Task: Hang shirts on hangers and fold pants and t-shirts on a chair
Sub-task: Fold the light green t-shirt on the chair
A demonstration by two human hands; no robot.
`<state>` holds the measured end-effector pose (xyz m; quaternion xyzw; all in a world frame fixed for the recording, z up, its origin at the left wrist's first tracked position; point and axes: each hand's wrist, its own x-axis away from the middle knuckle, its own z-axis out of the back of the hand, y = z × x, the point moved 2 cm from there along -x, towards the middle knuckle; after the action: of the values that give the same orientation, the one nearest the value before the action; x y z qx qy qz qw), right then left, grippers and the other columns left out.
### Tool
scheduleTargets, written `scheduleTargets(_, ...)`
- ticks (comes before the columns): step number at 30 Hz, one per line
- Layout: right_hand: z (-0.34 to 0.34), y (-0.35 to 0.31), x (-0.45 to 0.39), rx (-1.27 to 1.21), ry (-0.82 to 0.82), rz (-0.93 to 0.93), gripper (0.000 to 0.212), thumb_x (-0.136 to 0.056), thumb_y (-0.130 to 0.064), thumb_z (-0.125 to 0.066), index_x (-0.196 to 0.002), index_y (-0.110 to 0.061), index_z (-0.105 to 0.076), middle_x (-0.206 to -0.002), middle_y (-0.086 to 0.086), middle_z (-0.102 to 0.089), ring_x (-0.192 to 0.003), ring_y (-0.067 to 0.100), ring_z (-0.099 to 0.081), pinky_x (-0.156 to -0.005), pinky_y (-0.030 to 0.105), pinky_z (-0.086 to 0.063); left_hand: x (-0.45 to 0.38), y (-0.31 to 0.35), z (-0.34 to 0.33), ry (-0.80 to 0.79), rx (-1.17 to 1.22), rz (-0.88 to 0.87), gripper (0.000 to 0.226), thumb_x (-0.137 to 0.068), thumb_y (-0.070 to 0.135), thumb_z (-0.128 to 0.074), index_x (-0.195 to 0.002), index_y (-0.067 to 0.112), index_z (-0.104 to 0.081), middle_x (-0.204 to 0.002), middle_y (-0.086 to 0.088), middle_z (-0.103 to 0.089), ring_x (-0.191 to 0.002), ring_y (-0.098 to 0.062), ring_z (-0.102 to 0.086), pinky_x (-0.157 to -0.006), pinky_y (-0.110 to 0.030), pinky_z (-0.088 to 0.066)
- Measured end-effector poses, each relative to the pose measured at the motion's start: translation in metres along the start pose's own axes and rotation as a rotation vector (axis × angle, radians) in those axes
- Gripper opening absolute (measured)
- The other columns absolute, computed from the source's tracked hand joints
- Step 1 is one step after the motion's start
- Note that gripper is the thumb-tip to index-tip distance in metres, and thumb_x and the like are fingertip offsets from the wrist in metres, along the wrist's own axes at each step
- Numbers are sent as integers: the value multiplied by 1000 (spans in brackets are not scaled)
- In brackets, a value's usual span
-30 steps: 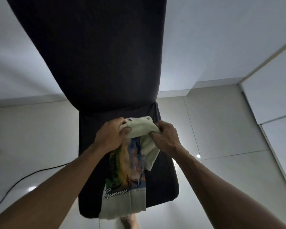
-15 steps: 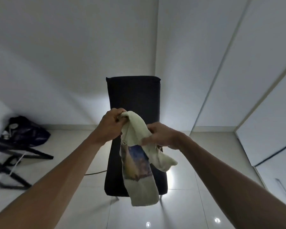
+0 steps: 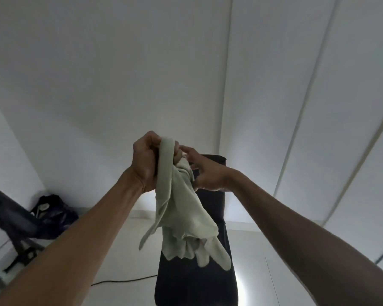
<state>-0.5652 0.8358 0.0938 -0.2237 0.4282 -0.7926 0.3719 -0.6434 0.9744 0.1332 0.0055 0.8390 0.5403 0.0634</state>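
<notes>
Right now I am holding a pale green t-shirt (image 3: 181,208) up at the centre of the frame, in front of the dark chair (image 3: 199,274) that is standing on the pale tiled floor (image 3: 124,270). My left hand (image 3: 145,160) is gripping the bunched top of the garment, fingers curled tightly round the cloth, which is passing over my knuckles. My right hand (image 3: 205,173) is sitting just beside it on the right, fingers mostly straight and loosely spread, fingertips touching the fabric near the gathered top; I cannot tell whether any finger is pinching a fold there. The shirt is hanging down in a crumpled bundle from my left fist, its lower folds dangling over the chair's upright back without clearly touching it. A thin strip of the fabric is trailing off toward the lower left of the bundle. A black cable (image 3: 124,280) is lying on the floor to the left of the chair. At the left edge of the frame a dark bag (image 3: 53,214) is slumping against the white wall (image 3: 119,74), with a blurred dark frame (image 3: 9,215) in front of it.
</notes>
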Motion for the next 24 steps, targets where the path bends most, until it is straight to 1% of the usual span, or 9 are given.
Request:
scheduleTargets(2,-17,-12,-10,-63,-34,29,88,-71,7,-72,-145,-27,-39,-134,6,-56,-128,26,-54,-104,48,-50,6,24,1,-107,-87,3,42,-62,45,-60,-63,11,-34,-56,-5,-40,-54,-19,-33,-52,-24,-40)
scheduleTargets(4,-32,-24,-16,-73,-37,-1,48,-78,7,-69,-121,-14,-62,-113,8,-67,-110,26,-64,-100,47,-53,13,48,13,-183,-278,-29,51,-56,40,-76,-62,12,-33,-58,-3,-39,-52,-17,-36,-51,-23,-41)
scheduleTargets(7,-45,-32,-22,-32,5,-10,14,-86,-3,-72,-97,-10,-75,-96,8,-75,-96,25,-70,-93,43,-57,24,74,47,-231,-608,-109,30,-60,13,-73,-63,6,-44,-63,-9,-41,-56,-18,-45,-53,-26,-46)
scheduleTargets(10,-45,-39,-21,-118,287,28,10,-82,-14,-81,-89,-14,-74,-87,7,-73,-83,20,-67,-77,38,-55,34,88,88,-140,-899,-151,24,-66,-8,-63,-69,11,-50,-70,-7,-49,-64,-15,-48,-57,-30,-44)
scheduleTargets(13,-40,-50,-16,-159,504,82,20,-75,-15,-87,-79,-15,-67,-77,0,-66,-74,12,-59,-69,32,-47,36,89,126,82,-1137,-232,23,-76,0,-65,-86,19,-55,-88,1,-58,-75,-16,-51,-63,-32,-46)
scheduleTargets(16,-38,-58,-12,-22,562,53,31,-67,-17,-93,-81,-17,-66,-81,-2,-66,-75,11,-59,-71,28,-49,29,84,150,190,-1339,-212,32,-78,2,-67,-105,19,-60,-103,-2,-61,-91,-21,-58,-78,-40,-55)
scheduleTargets(18,-39,-57,-6,195,543,-60,35,-63,-21,-94,-83,-20,-65,-86,-1,-68,-78,15,-59,-71,30,-48,27,82,154,230,-1448,-243,27,-79,1,-65,-103,12,-66,-102,-8,-65,-93,-27,-60,-79,-39,-55)
scheduleTargets(21,-34,-49,12,385,524,-206,31,-67,-28,-91,-72,-20,-62,-75,-4,-64,-69,9,-54,-59,19,-41,31,82,149,301,-1421,-352,28,-77,-7,-59,-98,6,-72,-97,-10,-71,-91,-26,-63,-73,-30,-47)
scheduleTargets(24,-22,-45,27,434,571,-204,24,-77,-32,-85,-73,-19,-65,-67,-5,-59,-61,7,-48,-49,14,-33,37,86,150,385,-1389,-395,32,-80,-9,-58,-104,6,-73,-101,-7,-69,-93,-21,-59,-78,-29,-44)
